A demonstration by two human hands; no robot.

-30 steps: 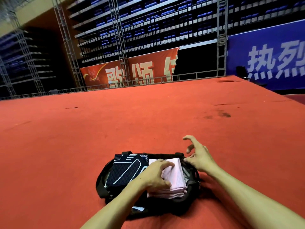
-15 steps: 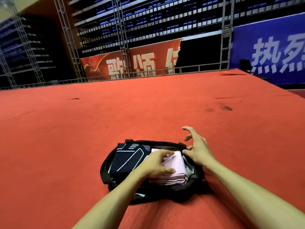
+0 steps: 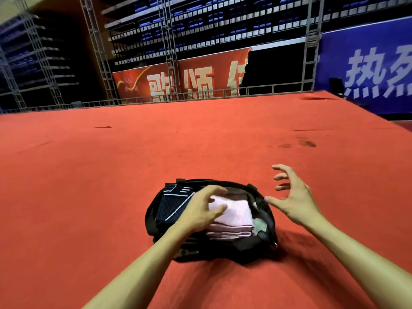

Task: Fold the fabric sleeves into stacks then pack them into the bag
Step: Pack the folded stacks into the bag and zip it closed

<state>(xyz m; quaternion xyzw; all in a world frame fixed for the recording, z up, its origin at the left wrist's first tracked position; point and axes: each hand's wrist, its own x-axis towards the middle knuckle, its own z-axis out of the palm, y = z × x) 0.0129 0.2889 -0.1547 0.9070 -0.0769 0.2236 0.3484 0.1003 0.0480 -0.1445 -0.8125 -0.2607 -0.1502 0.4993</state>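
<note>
Red carpet surrounds the black bag (image 3: 265, 241) where pink sleeves (image 3: 234, 217) sit beside black ones (image 3: 171, 204); my right hand (image 3: 294, 197) has lifted off, fingers spread, left hand (image 3: 200, 210) loosening, so packing looks finished.

Bag (image 3: 265, 239) lying on the carpet (image 3: 89, 186), toward its near edge. Inside: patterned sleeve stack (image 3: 171, 204) sitting at left, plain sleeve stack (image 3: 234, 217) at right, touching it. Left hand (image 3: 200, 210) resting over both stacks; right hand (image 3: 294, 197) hovering beside the bag's right rim.
</note>
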